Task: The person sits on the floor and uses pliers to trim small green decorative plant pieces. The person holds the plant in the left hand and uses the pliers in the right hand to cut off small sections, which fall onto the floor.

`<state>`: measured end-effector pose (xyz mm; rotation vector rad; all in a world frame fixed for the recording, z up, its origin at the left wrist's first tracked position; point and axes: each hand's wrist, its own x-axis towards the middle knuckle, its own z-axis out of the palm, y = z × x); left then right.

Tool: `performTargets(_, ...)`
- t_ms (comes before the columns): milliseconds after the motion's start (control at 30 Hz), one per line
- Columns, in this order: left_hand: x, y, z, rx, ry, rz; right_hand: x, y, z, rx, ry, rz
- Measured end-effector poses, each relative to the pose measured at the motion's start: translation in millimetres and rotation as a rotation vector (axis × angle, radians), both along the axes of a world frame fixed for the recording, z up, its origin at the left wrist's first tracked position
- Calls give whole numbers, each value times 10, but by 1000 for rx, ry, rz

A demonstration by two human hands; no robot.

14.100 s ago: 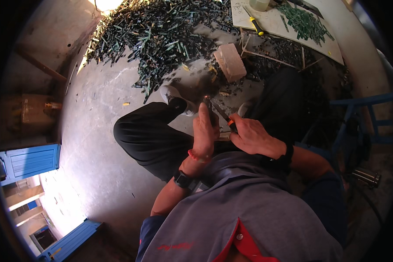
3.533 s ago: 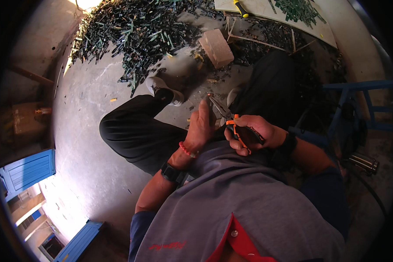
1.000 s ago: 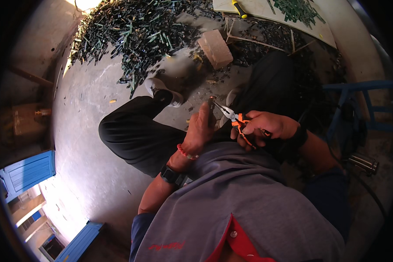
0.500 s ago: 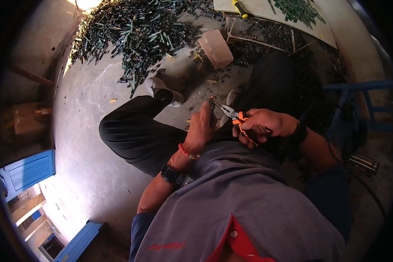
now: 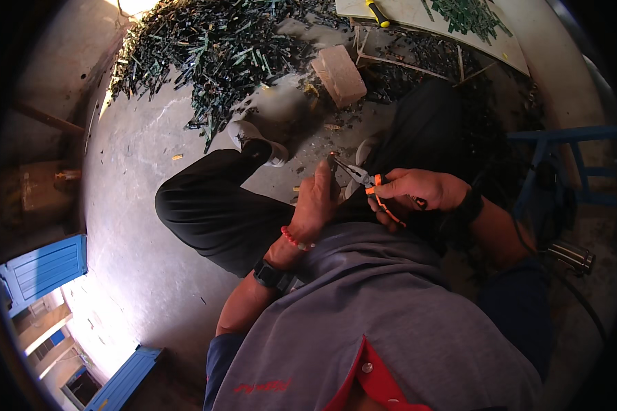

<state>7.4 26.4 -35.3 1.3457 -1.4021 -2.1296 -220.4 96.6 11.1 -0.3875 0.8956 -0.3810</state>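
My right hand [image 5: 425, 190] is closed around a pair of long-nose pliers [image 5: 363, 178] with orange and black handles. The plier tips point up and left, at the upper end of a narrow dark strip [image 5: 334, 179]. My left hand [image 5: 315, 198] holds that strip upright in its fingers, over my lap. A small coppery bit shows where the tips meet the strip. Whether the jaws are clamped on it is too small to tell. My left fingers partly hide the strip's lower part.
A large heap of dark green and black strips [image 5: 212, 61] covers the floor ahead. Beside it lies a pale brick-like block [image 5: 341, 77]. At upper right, a light board [image 5: 418, 20] carries a yellow-handled tool [image 5: 377, 14] and green strips [image 5: 467, 17]. A blue stool frame [image 5: 562, 137] stands right.
The fingers of my right hand have shifted a little on the plier handles. Both hands, the plier tips and the strip stay in nearly the same place.
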Motion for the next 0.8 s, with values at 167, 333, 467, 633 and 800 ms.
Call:
performTargets(167, -38, 61, -24, -71, 25, 56, 11, 16, -44, 13, 30, -4)
performTargets(333, -22, 71, -60, -95, -37, 24, 55, 16, 11, 38, 64, -18)
performTargets(467, -33, 63, 111, -19, -41, 48, 111, 30, 40, -50, 105, -7)
performTargets(633, -36, 2, 102, 12, 38, 71, 103, 51, 46, -188, 87, -7)
performTargets(800, 11, 23, -122, -625, -45, -121, 44, 83, 59, -245, 80, -9)
